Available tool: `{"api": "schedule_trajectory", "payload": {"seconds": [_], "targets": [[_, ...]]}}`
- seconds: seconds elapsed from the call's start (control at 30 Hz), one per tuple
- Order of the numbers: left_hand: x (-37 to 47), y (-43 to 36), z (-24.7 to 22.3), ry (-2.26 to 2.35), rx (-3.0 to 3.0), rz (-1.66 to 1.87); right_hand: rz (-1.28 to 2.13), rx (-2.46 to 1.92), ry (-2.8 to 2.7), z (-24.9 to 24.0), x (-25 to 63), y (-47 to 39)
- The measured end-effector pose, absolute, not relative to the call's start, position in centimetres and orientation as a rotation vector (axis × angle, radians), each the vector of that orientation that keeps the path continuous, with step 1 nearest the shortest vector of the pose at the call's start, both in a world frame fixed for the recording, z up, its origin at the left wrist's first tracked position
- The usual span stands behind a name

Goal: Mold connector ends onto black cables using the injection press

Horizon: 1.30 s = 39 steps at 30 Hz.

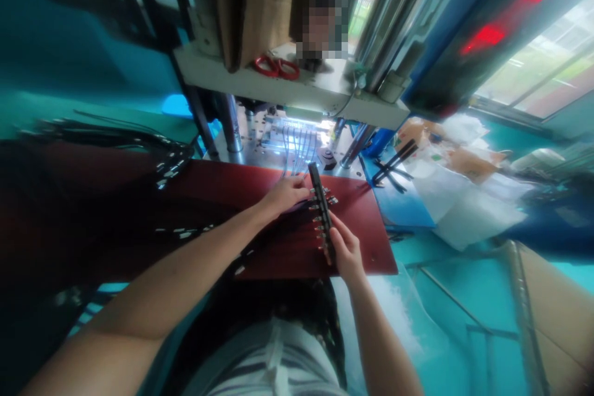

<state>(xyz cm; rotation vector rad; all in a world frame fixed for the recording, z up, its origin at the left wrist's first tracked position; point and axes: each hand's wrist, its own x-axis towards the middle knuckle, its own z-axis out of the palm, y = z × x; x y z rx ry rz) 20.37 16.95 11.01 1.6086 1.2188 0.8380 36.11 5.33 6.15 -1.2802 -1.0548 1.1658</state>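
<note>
Two hands at the dark strip (321, 210). Right hand (348, 249): fingers grasping the strip along its lower part, thumb and forefinger on its right-hand edge. Left hand (284, 195): fingers drawn together beside the upper part; cannot tell whether they grip a thin cable or touch the strip. Right is the nearer hand, in contact. Strip position: from the right fingertips, most of its length runs away toward 11 to 12 o'clock; from the left fingertips, its upper part lies at 3 o'clock, just beside. Long axis: about 11:30 to 5:30, upper end leaning slightly left. Small metal ends (333, 200) stick out from both sides. Strip is held above the red desk (366, 244). Farther out, from the strip: dark cables (125, 136) with bright tips, 9 to 10 o'clock, well apart; pale wires (299, 151) on the lit machine bed (255, 142), 11 to 12 o'clock; crossed dark rods (394, 164), about 2 o'clock; red-handled scissors (277, 68) on the white machine plate (218, 74), 11 o'clock.
</note>
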Motion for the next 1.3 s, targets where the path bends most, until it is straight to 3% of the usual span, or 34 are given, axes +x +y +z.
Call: {"api": "schedule_trajectory", "payload": {"seconds": [0.43,0.73,0.83,0.9,1.0,1.07,1.17,1.3], "targets": [[20.6,17.4,10.1,1.197,1.642,0.847,1.187,-1.317,-1.172,6.3,36.1,5.6],[20.7,16.6,9.2,1.38,2.241,0.313,1.218,-1.615,-1.462,7.3,37.0,4.9],[20.7,15.8,9.3,1.406,2.353,0.243,1.053,-1.782,-1.716,8.4,36.8,5.2],[20.3,15.8,9.5,1.374,2.364,0.26,0.745,-1.946,-1.999,9.2,36.4,5.2],[18.9,16.9,10.2,1.423,2.214,0.437,0.262,-2.141,-2.367,10.0,35.7,5.0],[17.8,18.5,10.5,1.468,1.92,0.663,0.142,-2.172,-2.49,10.4,35.6,4.9],[16.7,21.3,10.3,1.429,1.417,0.921,0.188,-2.103,-2.552,11.3,36.4,6.3],[17.3,24.5,9.1,1.233,1.012,0.952,0.529,-1.804,-2.302,12.3,38.0,12.2]]}}
